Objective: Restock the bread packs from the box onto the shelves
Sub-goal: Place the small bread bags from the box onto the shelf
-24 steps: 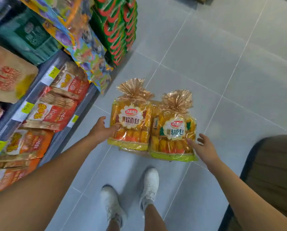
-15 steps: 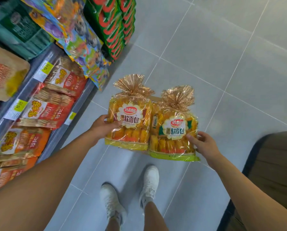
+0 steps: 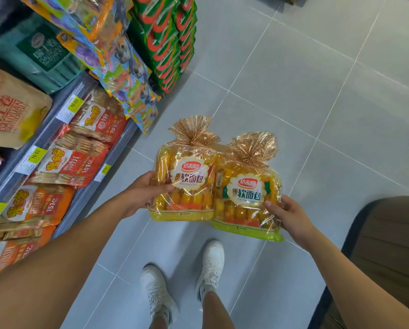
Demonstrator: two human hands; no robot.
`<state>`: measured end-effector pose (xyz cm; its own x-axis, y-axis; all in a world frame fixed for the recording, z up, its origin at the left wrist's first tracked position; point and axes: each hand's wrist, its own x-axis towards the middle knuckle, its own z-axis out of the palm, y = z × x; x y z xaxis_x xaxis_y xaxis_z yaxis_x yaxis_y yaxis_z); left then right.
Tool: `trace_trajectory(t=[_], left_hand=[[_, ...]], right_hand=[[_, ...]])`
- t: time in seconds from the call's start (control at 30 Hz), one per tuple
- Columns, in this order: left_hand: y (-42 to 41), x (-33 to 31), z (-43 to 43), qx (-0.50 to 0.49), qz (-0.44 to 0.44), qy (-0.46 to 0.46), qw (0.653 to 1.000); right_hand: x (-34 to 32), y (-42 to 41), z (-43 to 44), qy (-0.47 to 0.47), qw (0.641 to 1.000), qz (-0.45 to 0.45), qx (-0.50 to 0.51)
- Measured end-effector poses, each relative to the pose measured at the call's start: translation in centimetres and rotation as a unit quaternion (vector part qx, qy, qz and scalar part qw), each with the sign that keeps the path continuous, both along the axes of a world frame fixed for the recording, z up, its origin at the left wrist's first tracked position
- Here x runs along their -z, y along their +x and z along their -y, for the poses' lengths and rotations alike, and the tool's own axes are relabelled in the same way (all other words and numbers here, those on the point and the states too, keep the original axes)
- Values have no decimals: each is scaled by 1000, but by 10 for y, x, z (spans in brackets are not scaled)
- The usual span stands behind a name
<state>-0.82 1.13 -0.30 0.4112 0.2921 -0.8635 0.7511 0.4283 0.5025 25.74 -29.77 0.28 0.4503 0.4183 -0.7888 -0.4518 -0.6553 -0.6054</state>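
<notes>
Two yellow bread packs with gathered golden tops hang side by side above the tiled floor, in front of me. My left hand [image 3: 143,194] grips the left bread pack [image 3: 186,184] at its left edge, thumb across the front. My right hand [image 3: 287,216] holds the right bread pack [image 3: 247,198] at its lower right side, fingers curled round it. The shelves [image 3: 63,119] stand to the left of the packs. The box is partly seen at the right edge [image 3: 388,252], brown and open.
The shelves hold red and orange cracker packs [image 3: 80,160], a brown bag [image 3: 9,110], colourful bags [image 3: 118,65] and green stacked packs [image 3: 170,41]. Yellow price tags [image 3: 74,104] line the shelf edges. My white shoes [image 3: 210,264] stand on grey floor tiles.
Both hands have closed on the packs and lifted them a little. The view has shifted slightly toward the shelves.
</notes>
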Motion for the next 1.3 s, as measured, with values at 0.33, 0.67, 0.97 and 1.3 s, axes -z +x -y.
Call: trace_trajectory(t=[0.33,0.67,0.97,1.3], left_hand=[[-19,-62,11,-29,25,8,999],[-62,-170,12,-102,67,81,989],[-163,-275,4,-190,119,162,961],[-314,-378,46,-305,161,240,907]], right_hand=[[-64,-4,-1,5,1000,16,-7],[-168,-8,-38,36,995,83,-31],[-276,-45,-89,103,978,138,-120],[-365,-151,-137,166,952,192,-172]])
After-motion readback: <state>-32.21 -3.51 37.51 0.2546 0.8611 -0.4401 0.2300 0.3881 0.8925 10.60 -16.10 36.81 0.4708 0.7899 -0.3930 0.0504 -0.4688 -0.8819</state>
